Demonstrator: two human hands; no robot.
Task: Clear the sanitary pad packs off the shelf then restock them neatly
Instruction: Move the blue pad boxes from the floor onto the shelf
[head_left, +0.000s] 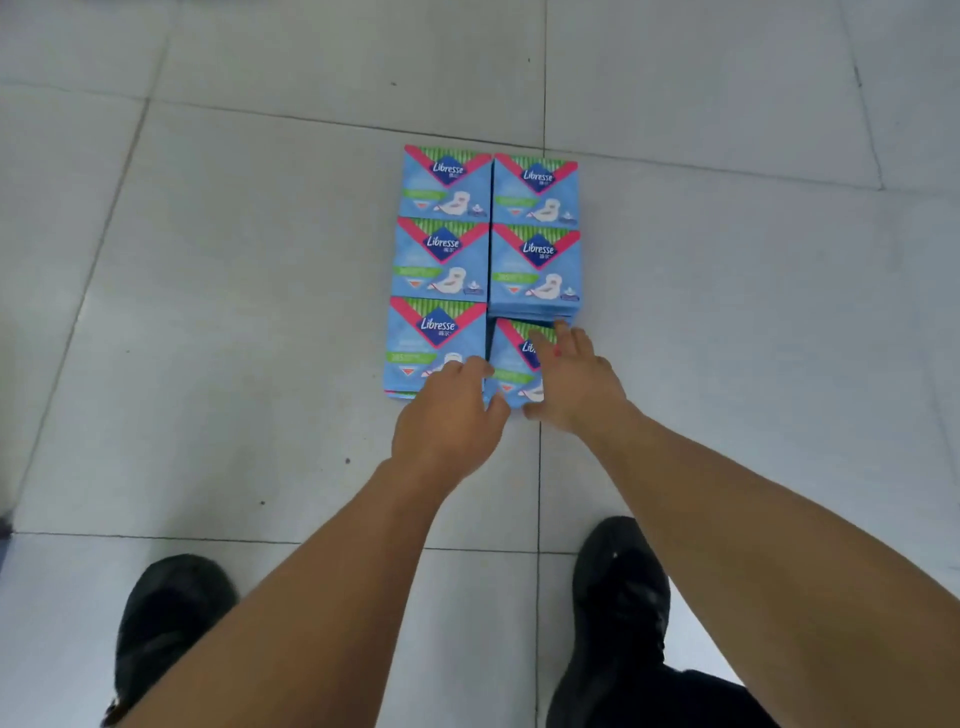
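Blue Libresse sanitary pad packs lie on the tiled floor in two columns of three stacks. The near right stack (511, 371) is lower than the others. My left hand (449, 421) grips its left edge, fingers curled into the gap beside the near left stack (434, 338) and thumb at the near corner. My right hand (571, 382) spans the top of the same pack, fingertips at its far edge and thumb at its near edge. Behind lie the middle stacks (535, 267) and the far stacks (447, 182). No shelf is in view.
Pale grey floor tiles (234, 312) surround the packs on all sides. My two black shoes (166, 629) (618, 608) stand on the tiles close below the packs.
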